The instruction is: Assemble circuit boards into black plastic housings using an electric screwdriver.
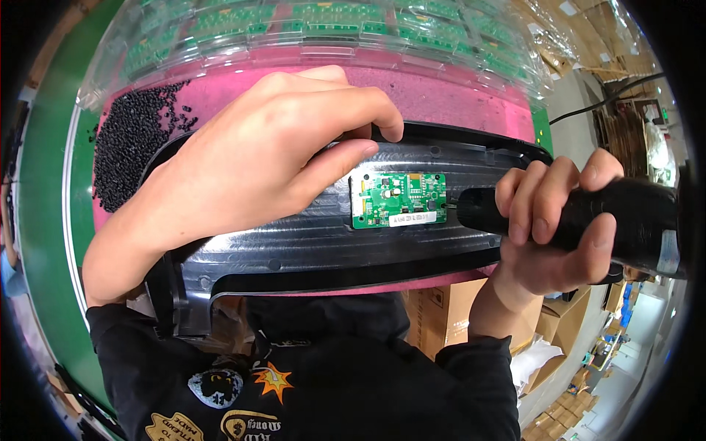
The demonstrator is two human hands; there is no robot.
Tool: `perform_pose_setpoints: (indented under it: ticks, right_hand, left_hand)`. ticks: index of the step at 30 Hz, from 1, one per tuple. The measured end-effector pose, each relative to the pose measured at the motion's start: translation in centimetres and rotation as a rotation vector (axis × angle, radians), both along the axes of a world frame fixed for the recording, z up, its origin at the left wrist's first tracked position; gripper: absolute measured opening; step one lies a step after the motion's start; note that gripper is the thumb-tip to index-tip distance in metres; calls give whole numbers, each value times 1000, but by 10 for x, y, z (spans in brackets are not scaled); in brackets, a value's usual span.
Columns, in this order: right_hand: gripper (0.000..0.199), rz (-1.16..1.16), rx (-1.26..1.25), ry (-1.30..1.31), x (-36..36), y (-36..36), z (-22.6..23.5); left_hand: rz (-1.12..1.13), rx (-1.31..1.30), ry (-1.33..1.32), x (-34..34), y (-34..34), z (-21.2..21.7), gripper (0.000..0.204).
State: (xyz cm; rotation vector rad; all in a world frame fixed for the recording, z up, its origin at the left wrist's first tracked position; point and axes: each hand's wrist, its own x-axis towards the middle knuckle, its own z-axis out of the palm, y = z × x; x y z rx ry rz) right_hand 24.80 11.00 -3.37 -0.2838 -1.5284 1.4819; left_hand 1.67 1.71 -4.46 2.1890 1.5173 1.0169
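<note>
A black plastic housing (309, 250), long and shallow, lies across the pink mat in front of me. Inside it sits a green circuit board (401, 198) with a white connector along its left edge and a white label. My right hand (555, 213) is wrapped round a black electric screwdriver (632, 220), whose bit points left at the board's right edge. Whether the bit sits in a screw is too small to tell. Over the housing's far side is my left hand (279, 140), thumb and index fingertip apart with nothing visible between them; the other fingers are curled and partly hidden.
A heap of small black screws (136, 143) lies on the pink mat (441, 95) at the left. Clear plastic trays (323, 33) of green boards stand along the far side. A cable (603, 99) runs at the right. Cardboard boxes (434, 316) stand below the bench edge.
</note>
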Motion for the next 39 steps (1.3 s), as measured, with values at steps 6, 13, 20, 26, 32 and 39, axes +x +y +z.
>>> perform_pose_setpoints:
  ticks: [6, 13, 20, 26, 32, 39]
  right_hand:
    - [36, -4, 21, -41, -2, -1, -2]
    - [49, 21, -54, -30, -4, -4, 6]
    - [37, 303, -14, 374, -18, -17, 31]
    - [33, 378, -13, 373, -19, -20, 39]
    - [34, 298, -59, 434, -27, -30, 35]
    - [40, 281, -74, 124, -39, -34, 7]
  left_hand:
    - [22, 37, 1, -1, 1, -2, 23]
    - [-24, 15, -62, 1, -1, -2, 28]
    - [-205, 43, -140, 3, 2, 2, 34]
    - [-196, 59, -294, 2, -3, 9, 31]
    - [-217, -50, -391, 2, -4, 7, 36]
    - [-172, 71, 11, -5, -3, -7, 38]
